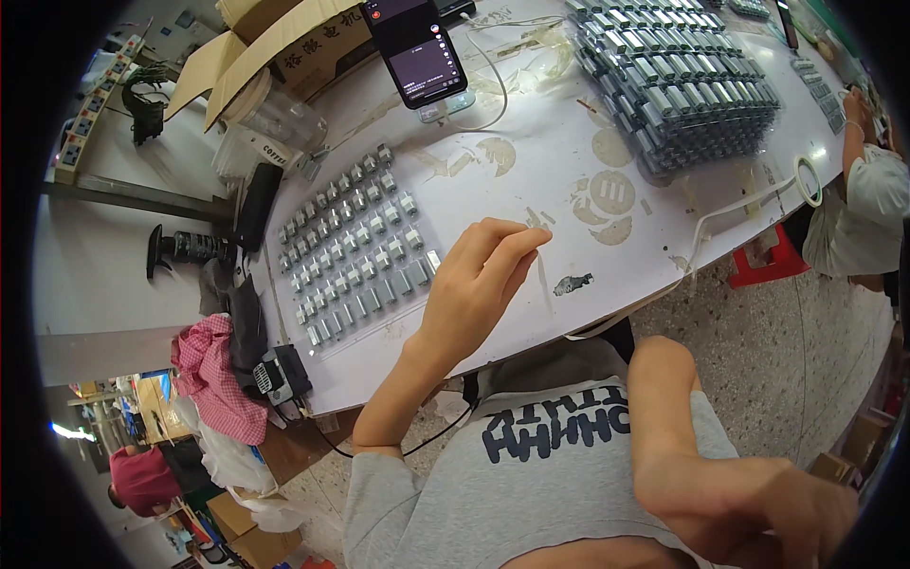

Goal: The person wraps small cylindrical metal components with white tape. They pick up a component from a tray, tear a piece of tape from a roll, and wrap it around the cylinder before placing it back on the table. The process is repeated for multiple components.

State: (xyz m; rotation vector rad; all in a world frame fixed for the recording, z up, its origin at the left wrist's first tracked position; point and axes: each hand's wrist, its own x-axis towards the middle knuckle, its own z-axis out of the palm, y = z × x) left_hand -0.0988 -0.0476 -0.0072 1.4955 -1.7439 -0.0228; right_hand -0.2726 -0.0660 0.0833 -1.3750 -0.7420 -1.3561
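Note:
My left hand (482,278) hovers over the white table (502,322), with its fingers bent and pressed together toward the right. Whatever may be between the fingertips is too small or hidden to make out. Just left of it lies a clear tray of small metal motors (353,232) in rows. Most carry white pieces at their ends; the row nearest me shows mostly bare metal casings (374,299). My right hand (782,512) is raised off the table at the lower right, close to the camera. Its fingers are dark and blurred, so their hold cannot be read.
A tall stack of trays with metal motors (673,90) stands at the far right. A lit phone (414,52) leans at the back beside a cardboard box (313,47). A tape roll (808,180) lies at the right edge, near another person (872,190). A black device (282,375) sits front left.

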